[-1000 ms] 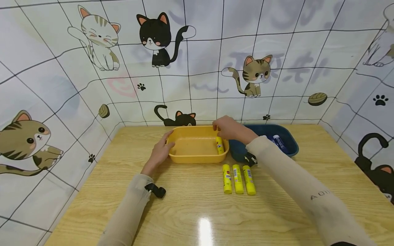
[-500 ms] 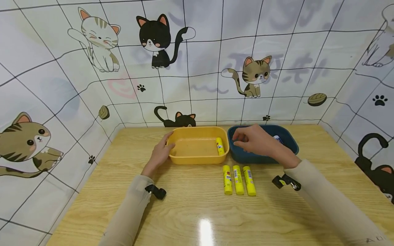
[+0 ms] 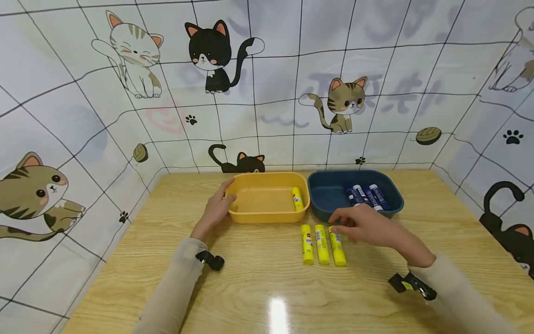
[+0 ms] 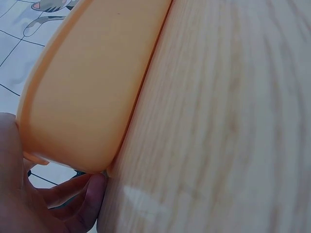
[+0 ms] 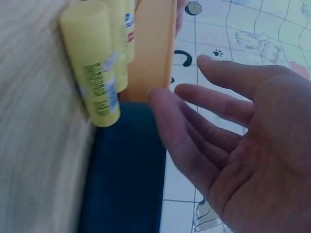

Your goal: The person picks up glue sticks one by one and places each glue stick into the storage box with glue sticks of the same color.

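My left hand [image 3: 217, 206] holds the left end of a yellow plastic basket [image 3: 263, 216], its fingers bent against the end wall in the left wrist view. Inside that basket, near the right end, lies one yellow glue stick [image 3: 297, 198]. Three more yellow glue sticks stand in a row on the table: a left one [image 3: 307, 244], a middle one [image 3: 321, 244] and a right one [image 3: 338, 250]. My right hand [image 3: 369, 226] hovers over the top of the right one, fingers spread and holding nothing; the right wrist view shows a gap between hand and stick [image 5: 92, 63].
A dark blue basket [image 3: 327, 214] stands against the yellow one's right end. Several dark blue glue sticks [image 3: 377, 195] with white ends lie in its right half. Behind the wooden table [image 3: 250, 278] rises a wall covering [image 3: 275, 83] printed with cats.
My right hand has drawn back from the yellow basket, where the glue stick now lies, passing over the blue basket to the row of glue sticks. My left hand has stayed put.
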The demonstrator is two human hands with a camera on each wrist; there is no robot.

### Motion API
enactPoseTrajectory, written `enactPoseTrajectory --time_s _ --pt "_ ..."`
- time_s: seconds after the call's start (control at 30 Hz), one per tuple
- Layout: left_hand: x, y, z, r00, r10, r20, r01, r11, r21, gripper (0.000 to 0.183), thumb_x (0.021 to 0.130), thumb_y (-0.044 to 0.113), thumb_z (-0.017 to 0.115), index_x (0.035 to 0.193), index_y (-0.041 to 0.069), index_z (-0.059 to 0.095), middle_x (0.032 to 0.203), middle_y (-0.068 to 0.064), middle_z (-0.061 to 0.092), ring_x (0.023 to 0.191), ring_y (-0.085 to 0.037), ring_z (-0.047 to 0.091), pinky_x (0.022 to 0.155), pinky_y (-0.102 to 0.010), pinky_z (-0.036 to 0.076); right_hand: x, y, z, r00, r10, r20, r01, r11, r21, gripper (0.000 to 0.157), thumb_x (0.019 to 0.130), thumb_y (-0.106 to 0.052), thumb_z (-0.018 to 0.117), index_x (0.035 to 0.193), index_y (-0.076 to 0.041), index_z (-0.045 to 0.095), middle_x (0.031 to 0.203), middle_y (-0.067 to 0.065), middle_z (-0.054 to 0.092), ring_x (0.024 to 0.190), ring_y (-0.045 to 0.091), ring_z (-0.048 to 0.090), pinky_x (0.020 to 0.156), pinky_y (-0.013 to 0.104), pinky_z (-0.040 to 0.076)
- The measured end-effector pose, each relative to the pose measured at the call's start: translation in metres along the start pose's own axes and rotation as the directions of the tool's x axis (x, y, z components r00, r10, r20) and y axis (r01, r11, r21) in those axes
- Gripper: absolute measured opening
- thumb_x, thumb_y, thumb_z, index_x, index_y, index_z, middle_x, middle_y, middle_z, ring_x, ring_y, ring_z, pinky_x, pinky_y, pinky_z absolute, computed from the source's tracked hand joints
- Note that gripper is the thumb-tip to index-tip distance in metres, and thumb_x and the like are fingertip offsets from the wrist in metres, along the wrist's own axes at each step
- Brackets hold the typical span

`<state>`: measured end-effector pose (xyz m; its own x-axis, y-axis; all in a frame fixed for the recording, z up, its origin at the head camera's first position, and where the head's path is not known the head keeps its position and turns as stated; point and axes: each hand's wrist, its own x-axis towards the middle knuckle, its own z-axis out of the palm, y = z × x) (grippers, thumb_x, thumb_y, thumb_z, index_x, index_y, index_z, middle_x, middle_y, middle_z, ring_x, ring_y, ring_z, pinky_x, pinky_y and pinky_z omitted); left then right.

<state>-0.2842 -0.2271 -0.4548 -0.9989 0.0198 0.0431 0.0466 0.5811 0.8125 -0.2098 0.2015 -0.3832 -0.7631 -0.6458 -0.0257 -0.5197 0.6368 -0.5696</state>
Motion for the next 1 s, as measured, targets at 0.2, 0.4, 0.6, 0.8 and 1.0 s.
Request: enactPoseTrajectory --time_s 0.2,0.4,0.6,0.8,1.0 --pt "-0.001 0.001 0.001 1.0 -0.002 0.001 0.002 1.0 -0.018 0.057 0.106 0.033 0.051 0.16 0.039 0.036 0.155 -0.02 0.048 0.107 -0.035 0.067 0.064 -0.03 0.057 -0.005 0.012 0.01 0.995 0.075 0.062 -0.076 0.997 0.026 0.043 0.1 -0.032 0.068 0.134 -0.006 0.063 0.083 -0.001 0.068 0.059 0.007 0.058 0.056 0.025 0.051" --pt "-0.001 0.002 -0.001 1.0 -0.006 0.008 0.007 1.0 -0.028 0.057 0.106 0.033 0.051 0.16 0.04 0.035 0.156 -0.02 0.048 0.094 -0.033 0.07 0.061 -0.031 0.056 -0.006 0.02 0.016 0.989 0.116 0.088 -0.12 0.992 0.045 0.057 0.097 -0.037 0.072 0.142 -0.005 0.056 0.085 -0.002 0.068 0.061 0.011 0.062 0.058 0.026 0.053" --pt "0.0 0.0 -0.001 1.0 -0.007 -0.004 0.007 1.0 -0.014 0.056 0.106 0.034 0.05 0.16 0.04 0.035 0.159 -0.019 0.044 0.127 -0.038 0.059 0.081 -0.042 0.058 -0.004 0.024 0.019 0.983 0.147 0.108 -0.154 0.986 0.063 0.068 0.094 -0.041 0.074 0.147 -0.006 0.049 0.085 -0.003 0.067 0.062 0.012 0.06 0.059 0.026 0.051" --pt "0.0 0.0 -0.002 1.0 -0.002 -0.01 0.002 1.0 0.007 0.056 0.107 0.033 0.05 0.16 0.039 0.035 0.158 -0.019 0.046 0.133 -0.039 0.055 0.091 -0.045 0.054 -0.003 0.033 0.022 0.971 0.173 0.162 -0.203 0.961 0.189 0.076 0.094 -0.039 0.075 0.151 -0.003 0.041 0.088 0.003 0.067 0.065 0.021 0.066 0.057 0.033 0.055" --pt "0.001 -0.001 0.0 1.0 -0.006 -0.004 0.006 1.0 0.004 0.056 0.107 0.032 0.05 0.16 0.04 0.035 0.159 -0.018 0.045 0.132 -0.039 0.056 0.088 -0.043 0.056 -0.005 0.038 0.025 0.965 0.18 0.191 -0.226 0.94 0.256 0.077 0.093 -0.037 0.077 0.15 0.001 0.041 0.088 0.006 0.065 0.066 0.023 0.066 0.056 0.034 0.056"
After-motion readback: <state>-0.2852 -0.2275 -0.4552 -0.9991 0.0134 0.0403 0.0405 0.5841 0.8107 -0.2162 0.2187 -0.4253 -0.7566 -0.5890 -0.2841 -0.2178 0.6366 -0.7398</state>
